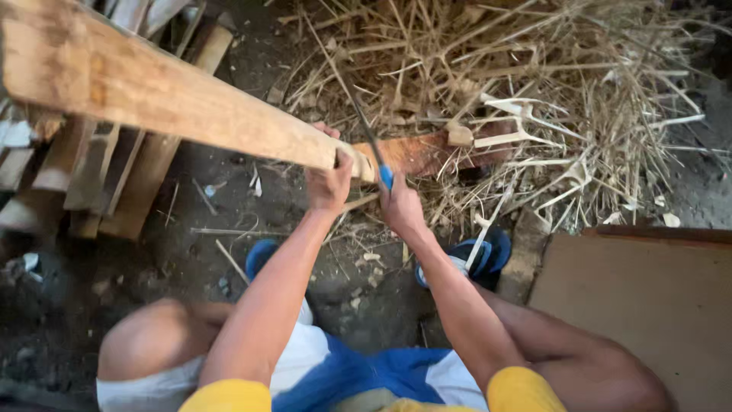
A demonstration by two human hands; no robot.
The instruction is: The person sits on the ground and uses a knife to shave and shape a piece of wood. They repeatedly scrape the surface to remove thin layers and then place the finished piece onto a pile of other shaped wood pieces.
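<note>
My left hand is clamped on the near end of the long wooden plank, thumb over its top edge. The plank runs up and away to my left, its long axis slanting from that far corner down to my hands. My right hand is closed around the blue handle of a thin blade, just right of the plank's end, the blade pointing away toward the dry straw pile.
</note>
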